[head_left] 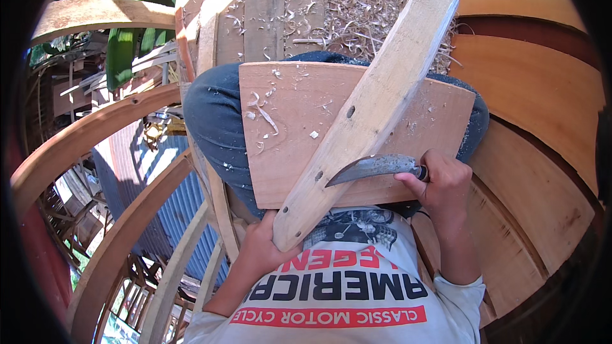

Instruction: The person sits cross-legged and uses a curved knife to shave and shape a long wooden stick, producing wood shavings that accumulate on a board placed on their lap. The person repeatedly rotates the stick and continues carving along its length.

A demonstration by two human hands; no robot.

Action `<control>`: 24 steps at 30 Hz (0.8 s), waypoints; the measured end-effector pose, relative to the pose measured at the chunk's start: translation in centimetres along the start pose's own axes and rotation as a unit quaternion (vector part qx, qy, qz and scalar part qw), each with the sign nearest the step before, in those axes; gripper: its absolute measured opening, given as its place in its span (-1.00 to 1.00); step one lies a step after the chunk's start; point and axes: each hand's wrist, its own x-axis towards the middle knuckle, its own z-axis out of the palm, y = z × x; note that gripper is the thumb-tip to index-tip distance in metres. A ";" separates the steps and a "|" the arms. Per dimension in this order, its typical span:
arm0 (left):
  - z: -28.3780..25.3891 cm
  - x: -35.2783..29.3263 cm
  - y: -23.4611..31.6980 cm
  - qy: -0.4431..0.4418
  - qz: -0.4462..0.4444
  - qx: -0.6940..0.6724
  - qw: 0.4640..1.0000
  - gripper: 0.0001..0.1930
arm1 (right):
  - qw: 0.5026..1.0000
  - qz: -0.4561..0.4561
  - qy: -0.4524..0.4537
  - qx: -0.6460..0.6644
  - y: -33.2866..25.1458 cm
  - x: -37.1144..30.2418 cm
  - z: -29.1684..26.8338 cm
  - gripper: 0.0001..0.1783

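Observation:
Across my lap lies a flat reddish-brown board [290,127] with a few shavings on it. A long pale wooden plank [382,89] with several dark knots or holes rests slantwise over the board, from near my belly to the far right. Around the plank's near end my left hand [262,245] is closed, its fingers partly hidden beneath. My right hand [440,181] grips the dark handle of a curved knife [376,167]. The blade points left and lies over the plank's near half; whether it touches the wood I cannot tell.
Curled wood shavings [389,9] cover the plank floor [263,19] ahead. A curved wall of orange-brown boards [529,83] rises close on my right. On the left stand open curved wooden ribs [95,134], with corrugated metal sheets [182,210] below and beyond them.

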 end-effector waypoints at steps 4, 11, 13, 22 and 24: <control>0.4 0.2 0.3 0.018 0.002 -0.008 1.000 -0.43 | 0.998 -0.018 0.043 -0.042 1.0 1.9 -0.2 -0.29; 0.7 -0.8 -1.1 0.025 -0.004 0.038 0.999 -0.39 | 0.951 0.292 0.100 -0.025 8.6 4.5 -3.3 -0.36; 0.8 -1.2 -1.0 0.024 -0.022 0.071 0.997 -0.36 | 0.965 0.247 0.087 0.010 6.4 3.2 -4.1 -0.36; 0.9 -0.2 0.1 0.069 0.033 0.072 0.994 -0.38 | 0.999 0.016 -0.025 -0.030 -0.6 0.5 -0.2 -0.32; 0.9 -0.3 -0.6 0.049 0.027 0.105 0.993 -0.37 | 0.997 0.043 0.004 -0.060 0.9 1.7 -0.5 -0.32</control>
